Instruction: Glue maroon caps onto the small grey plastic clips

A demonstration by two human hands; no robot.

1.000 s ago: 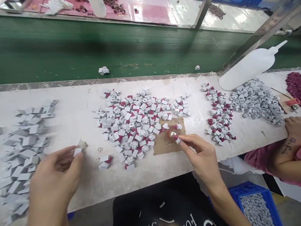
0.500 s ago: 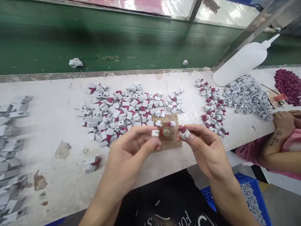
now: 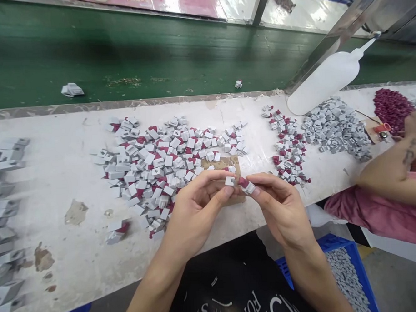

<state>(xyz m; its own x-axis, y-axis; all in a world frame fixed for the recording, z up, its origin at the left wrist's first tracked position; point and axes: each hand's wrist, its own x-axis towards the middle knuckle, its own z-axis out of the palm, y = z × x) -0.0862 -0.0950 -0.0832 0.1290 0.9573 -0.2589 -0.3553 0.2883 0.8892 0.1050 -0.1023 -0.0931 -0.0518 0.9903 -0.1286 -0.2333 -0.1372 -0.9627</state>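
Observation:
My left hand pinches a small light-grey block with an opening in its side. In my right hand is a grey piece with a dark-red part, its red end pointing toward the block. The two pieces are very close; whether they touch I cannot tell. Behind my hands lies a brown board, partly covered by them. To the left spreads a big pile of grey blocks with red parts.
Right of centre are a pile of grey-and-red pieces, grey pieces, a white squeeze bottle and dark-red parts. A co-worker's arm is at the right. A blue crate stands below the table edge.
My hands have come together, bringing the block and the grey-and-red piece close to each other. The co-worker's arm has shifted, and the view has moved slightly.

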